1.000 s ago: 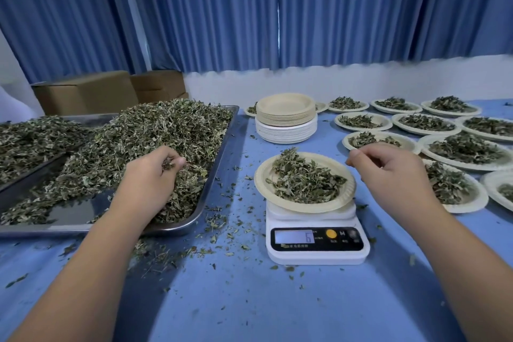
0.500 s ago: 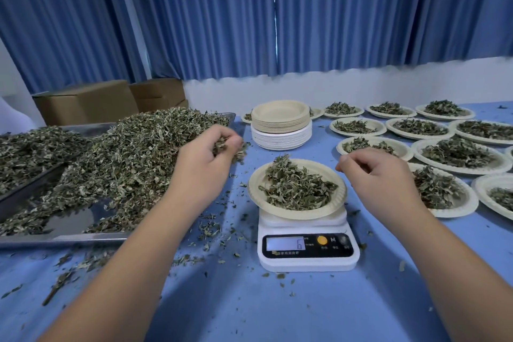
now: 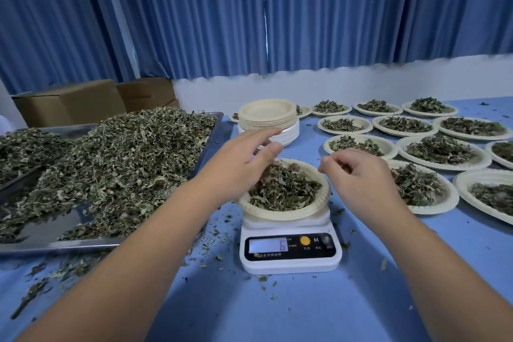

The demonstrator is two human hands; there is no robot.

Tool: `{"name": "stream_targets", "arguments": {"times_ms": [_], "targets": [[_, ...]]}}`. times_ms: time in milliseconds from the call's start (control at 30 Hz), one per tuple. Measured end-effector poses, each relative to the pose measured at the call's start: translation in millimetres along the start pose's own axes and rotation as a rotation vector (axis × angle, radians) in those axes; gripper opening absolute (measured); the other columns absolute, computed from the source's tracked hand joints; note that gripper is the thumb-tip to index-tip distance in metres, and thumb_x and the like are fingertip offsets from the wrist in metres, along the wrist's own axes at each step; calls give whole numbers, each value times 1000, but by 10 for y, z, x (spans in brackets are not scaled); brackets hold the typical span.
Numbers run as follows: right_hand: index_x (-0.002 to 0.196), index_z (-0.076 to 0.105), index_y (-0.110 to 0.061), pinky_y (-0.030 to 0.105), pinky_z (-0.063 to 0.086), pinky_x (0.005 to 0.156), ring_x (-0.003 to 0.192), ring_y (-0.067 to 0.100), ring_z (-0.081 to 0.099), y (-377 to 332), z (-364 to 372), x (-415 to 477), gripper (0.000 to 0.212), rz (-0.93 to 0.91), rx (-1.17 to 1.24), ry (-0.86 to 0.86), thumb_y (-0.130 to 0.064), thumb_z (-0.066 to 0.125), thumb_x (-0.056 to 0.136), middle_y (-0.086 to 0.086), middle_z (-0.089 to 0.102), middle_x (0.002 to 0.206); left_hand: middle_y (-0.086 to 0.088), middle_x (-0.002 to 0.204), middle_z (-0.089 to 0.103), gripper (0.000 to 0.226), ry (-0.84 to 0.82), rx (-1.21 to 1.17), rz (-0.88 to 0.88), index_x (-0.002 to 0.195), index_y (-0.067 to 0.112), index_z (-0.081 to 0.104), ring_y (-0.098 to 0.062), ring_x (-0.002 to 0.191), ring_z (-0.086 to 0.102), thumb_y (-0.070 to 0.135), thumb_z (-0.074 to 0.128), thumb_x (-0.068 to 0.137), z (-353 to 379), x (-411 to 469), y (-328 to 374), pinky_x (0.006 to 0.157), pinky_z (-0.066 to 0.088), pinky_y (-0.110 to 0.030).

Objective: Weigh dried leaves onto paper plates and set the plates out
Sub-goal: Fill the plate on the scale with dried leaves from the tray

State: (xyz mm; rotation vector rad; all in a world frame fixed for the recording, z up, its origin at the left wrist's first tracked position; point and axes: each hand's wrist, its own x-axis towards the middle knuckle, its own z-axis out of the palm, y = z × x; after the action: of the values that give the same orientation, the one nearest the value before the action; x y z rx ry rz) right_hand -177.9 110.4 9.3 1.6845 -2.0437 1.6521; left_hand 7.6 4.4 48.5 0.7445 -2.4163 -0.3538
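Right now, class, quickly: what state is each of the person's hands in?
Left hand: open, fingers spread over the plate on the scale.
Right hand: fingers curled; whether it pinches anything cannot be told.

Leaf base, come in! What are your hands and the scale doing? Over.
Left hand open above the plate on the scale. Right hand curled by its rim, contents unclear. Scale shows 6. Filled plates close on right.

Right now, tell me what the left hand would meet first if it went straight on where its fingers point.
Probably the stack of empty beige and white paper plates: the left hand points its straight fingers towards it, nothing showing between. Depth is unclear.
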Motion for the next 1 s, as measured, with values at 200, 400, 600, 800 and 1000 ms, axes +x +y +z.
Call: {"name": "stream_targets", "arguments": {"times_ms": [200, 400, 600, 800, 1000], "targets": [[69, 69, -15, 11, 31, 50, 54, -4, 49, 8, -23, -13, 27, 25, 15, -36, -22, 57, 92, -25, 53, 55, 15, 115, 59, 40, 228, -27, -77, 124, 29, 61, 8, 102, 51, 48, 40, 96, -203, -367, -330, 86, 33, -6], [69, 70, -19, 11, 31, 47, 53, -5, 49, -38, -41, -22, 26, 20, -1, -31, -22, 57, 92, -26, 56, 59, 2, 117, 56, 27, -59, 308, -485, 124, 27, 60, -16, 98, 56, 29, 47, 100, -422, -709, -815, 87, 46, -32], [65, 66, -26, 18, 29, 48, 49, -1, 49, -38, -30, -36, 29, 42, 9, -9, -21, 58, 91, -24, 56, 56, 5, 96, 63, 27, -91, 232, -571, 123, 34, 59, -2, 50, 56, 25, 46, 101, -495, -763, -924, 40, 36, -18], [65, 67, -26, 9, 33, 44, 48, 0, 49, -23, -27, -38, 29, 15, -15, 1, -21, 58, 92, -23, 57, 56, 1, 134, 58, 48, -289, 378, -572, 139, 33, 48, -18, 109, 59, 16, 54, 95, -513, -778, -900, 87, 47, -26], [64, 67, -26, 9, 33, 44, 47, 1, 48, -28, -4, -53, 29, 8, -7, -5, -21, 58, 92, -21, 58, 59, -4, 112, 67, 37, -252, 372, -595, 124, 32, 61, -21, 85, 67, 16, 62, 91, -517, -784, -907, 77, 55, -34]]}}
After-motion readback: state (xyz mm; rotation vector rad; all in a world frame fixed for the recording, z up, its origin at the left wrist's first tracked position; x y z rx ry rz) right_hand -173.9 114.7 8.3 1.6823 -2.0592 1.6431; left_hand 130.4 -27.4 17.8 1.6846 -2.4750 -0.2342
